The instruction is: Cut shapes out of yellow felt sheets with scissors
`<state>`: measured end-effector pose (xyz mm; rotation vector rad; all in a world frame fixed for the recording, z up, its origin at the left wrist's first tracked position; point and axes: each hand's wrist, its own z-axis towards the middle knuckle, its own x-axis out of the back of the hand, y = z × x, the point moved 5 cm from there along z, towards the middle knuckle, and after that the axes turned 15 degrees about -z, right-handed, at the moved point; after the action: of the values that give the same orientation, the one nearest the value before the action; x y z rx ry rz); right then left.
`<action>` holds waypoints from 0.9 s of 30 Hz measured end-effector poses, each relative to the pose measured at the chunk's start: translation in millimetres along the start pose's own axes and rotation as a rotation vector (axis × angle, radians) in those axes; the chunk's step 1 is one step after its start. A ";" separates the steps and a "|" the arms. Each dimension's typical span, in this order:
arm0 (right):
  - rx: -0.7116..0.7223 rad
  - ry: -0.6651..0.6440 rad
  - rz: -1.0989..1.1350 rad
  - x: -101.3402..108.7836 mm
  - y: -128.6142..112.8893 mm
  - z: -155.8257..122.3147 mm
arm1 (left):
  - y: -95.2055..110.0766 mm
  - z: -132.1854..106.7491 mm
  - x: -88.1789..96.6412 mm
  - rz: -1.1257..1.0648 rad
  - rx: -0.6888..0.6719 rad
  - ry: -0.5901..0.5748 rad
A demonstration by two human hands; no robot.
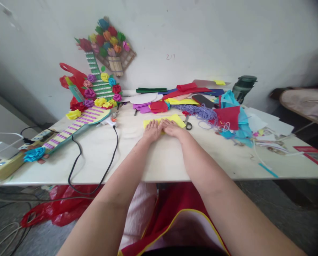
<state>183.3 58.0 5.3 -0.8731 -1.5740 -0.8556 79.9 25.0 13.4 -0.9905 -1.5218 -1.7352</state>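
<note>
A yellow sheet of crepe-like paper [178, 119] lies on the white table in front of me. My left hand [152, 130] rests flat on its left part, fingers stretched out. On its right part lies my right hand [172, 128], also flat, its fingertips meeting those of the left. Both hands press down from above and neither grips anything. The hands cover the middle and near edge of the paper. Just right of my right hand is a pair of scissors [188, 126] with dark handles, partly hidden by the paper.
A flower-trimmed craft piece [76, 124], a white glue gun [108, 122] and its black cord [113, 151] are at left. Tangled purple yarn [198, 112], coloured paper [229, 117] and a dark bottle [242, 89] stand at right. A power strip [4, 169] sits at the left edge.
</note>
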 end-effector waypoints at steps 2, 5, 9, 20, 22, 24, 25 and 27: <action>-0.005 0.010 -0.033 0.4 1.1 -1.3 | 0.8 -0.3 -2.7 0.026 0.022 -0.019; -0.001 0.026 -0.049 1.2 -1.1 -2.5 | 0.6 0.2 -4.1 0.050 0.077 -0.020; -0.002 0.029 -0.046 0.1 -1.8 -1.5 | -2.9 1.4 -3.9 0.066 0.150 0.027; -0.012 0.013 -0.006 2.1 -2.1 -5.2 | -23.9 -5.3 10.5 0.105 0.290 0.099; -0.017 0.009 0.010 3.4 -2.4 -6.5 | -41.8 -8.2 25.1 0.084 0.384 0.173; -0.019 0.016 0.022 4.0 -2.3 -6.5 | -58.2 -10.8 39.1 0.036 0.447 0.248; -0.019 0.019 0.024 3.8 -2.1 -6.1 | -64.8 -12.2 45.8 0.021 0.469 0.295; -0.019 0.021 0.021 3.1 -1.8 -5.1 | -73.5 -14.1 55.7 -0.001 0.490 0.359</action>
<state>183.6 53.0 9.0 -0.8899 -1.5381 -0.8629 -13.0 23.1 21.4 -0.4051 -1.5895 -1.3478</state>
